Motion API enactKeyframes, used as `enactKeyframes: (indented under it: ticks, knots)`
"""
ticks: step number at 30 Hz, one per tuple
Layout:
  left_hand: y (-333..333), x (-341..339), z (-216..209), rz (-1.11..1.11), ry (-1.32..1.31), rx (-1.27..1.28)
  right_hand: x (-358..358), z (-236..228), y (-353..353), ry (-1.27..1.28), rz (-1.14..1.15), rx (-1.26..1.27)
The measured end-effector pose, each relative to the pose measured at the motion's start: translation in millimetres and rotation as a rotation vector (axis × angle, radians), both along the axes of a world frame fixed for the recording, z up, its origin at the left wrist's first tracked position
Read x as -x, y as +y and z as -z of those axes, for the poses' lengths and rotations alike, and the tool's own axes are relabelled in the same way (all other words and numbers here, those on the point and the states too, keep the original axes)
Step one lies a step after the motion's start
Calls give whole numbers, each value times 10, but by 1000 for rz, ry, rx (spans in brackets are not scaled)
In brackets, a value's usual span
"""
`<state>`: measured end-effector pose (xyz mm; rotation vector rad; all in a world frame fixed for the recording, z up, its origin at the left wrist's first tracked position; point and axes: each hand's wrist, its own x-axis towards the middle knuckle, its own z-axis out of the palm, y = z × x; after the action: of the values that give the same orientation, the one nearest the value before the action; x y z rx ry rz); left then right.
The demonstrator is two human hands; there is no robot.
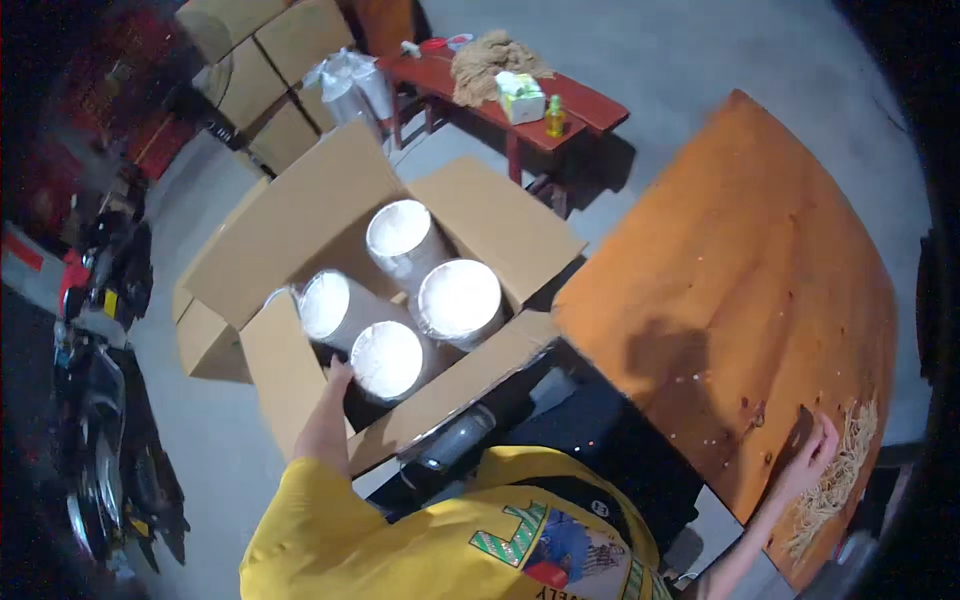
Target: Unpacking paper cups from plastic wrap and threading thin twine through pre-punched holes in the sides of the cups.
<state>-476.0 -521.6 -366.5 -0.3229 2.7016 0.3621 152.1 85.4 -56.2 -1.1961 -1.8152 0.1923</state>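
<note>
An open cardboard box (300,215) stands in front of me with its flaps spread. Inside are several white, round-ended stacks wrapped in clear plastic, including a front stack (387,361) and a left stack (326,305). My left hand (340,374) reaches into the box at its near left corner, beside the front stack. Its fingers are mostly hidden, and whether it grips the stack I cannot tell. Over the orange tabletop (700,260) to the right, my right hand (816,452) is open and holds nothing. It is nearest a pile of thin tan strands (835,490).
A red bench (440,85) at the back bears a tan heap of fibre (492,68), a tissue pack (521,97) and a yellow bottle (555,117). Cardboard boxes (265,80) are stacked at the back left. A motorbike (105,400) stands along the left.
</note>
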Motion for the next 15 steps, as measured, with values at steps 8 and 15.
enactKeyframes:
  ticks: [8,15]
  knots:
    - [-305,-479,-2049,-265,668,411,-389,89,-8,139,13,193]
    - [-730,112,-1426,-20,354,12,-447,23,-51,82,36,162]
